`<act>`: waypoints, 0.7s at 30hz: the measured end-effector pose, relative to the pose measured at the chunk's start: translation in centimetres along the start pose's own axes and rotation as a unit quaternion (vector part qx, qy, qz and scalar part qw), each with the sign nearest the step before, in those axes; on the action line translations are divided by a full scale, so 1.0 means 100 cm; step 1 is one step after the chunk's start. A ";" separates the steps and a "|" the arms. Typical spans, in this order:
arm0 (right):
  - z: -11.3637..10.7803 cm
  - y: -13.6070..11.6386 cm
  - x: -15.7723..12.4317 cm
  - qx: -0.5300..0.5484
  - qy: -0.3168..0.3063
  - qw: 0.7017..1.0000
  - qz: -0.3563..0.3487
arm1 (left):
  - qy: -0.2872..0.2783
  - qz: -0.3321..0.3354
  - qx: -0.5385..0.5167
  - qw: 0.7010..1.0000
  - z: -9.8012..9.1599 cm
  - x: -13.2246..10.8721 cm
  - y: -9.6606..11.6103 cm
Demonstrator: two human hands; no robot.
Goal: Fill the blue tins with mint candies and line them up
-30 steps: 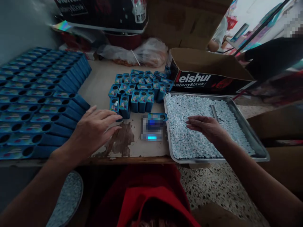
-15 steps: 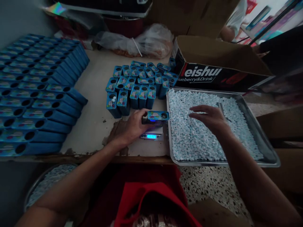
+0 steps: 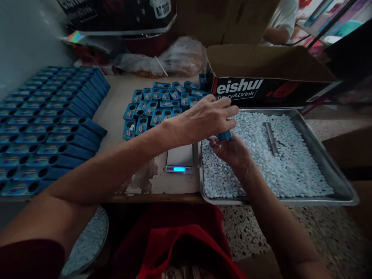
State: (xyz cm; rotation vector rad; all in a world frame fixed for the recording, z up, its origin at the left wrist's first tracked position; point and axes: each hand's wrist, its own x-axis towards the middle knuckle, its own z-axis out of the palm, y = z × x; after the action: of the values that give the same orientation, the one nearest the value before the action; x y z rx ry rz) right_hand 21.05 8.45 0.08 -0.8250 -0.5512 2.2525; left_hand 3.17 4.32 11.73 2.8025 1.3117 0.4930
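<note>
Over the left part of the metal tray, my left hand (image 3: 213, 116) reaches across and grips a blue container (image 3: 224, 135) from above, covering most of it. My right hand (image 3: 229, 149) holds the same container from below, its fingers curled round it. Small pale blue and white pellets (image 3: 250, 170) fill the tray (image 3: 345, 182), and a flat metal strip (image 3: 271, 138) lies on them. Left of the tray stands a small scale (image 3: 180, 157) with a lit display and a bare platform. Behind my left forearm stand several blue containers (image 3: 141, 124), one with white pellets on top.
Rows of blue containers (image 3: 69, 120) cover the table's left side. An open cardboard box (image 3: 267, 91) stands behind the tray, beside plastic bags (image 3: 183, 56). A round container of pellets (image 3: 90, 240) is below the table. At the back right, a person's arm (image 3: 277, 35) shows.
My left hand has lifted the container off the scale and carried it right, over the tray. My right hand has moved left and closed on it. The view has shifted slightly.
</note>
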 end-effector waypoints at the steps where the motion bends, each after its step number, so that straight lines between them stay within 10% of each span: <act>1: -0.002 -0.002 0.001 0.025 0.002 1.000 -0.007 | -0.009 0.012 0.006 1.000 0.000 0.004 0.002; 10: 0.000 -0.006 0.001 0.122 0.078 0.989 0.032 | 0.123 0.020 0.041 0.991 0.040 0.003 -0.032; 21: 0.002 -0.002 0.002 0.122 0.085 0.988 0.050 | 0.212 -0.019 0.063 0.975 0.054 -0.026 -0.022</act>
State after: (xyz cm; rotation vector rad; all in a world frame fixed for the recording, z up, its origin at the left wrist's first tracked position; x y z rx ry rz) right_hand 20.87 8.68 0.27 -0.9224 -0.1536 2.2560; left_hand 1.53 4.43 5.57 2.8684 1.5064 1.0923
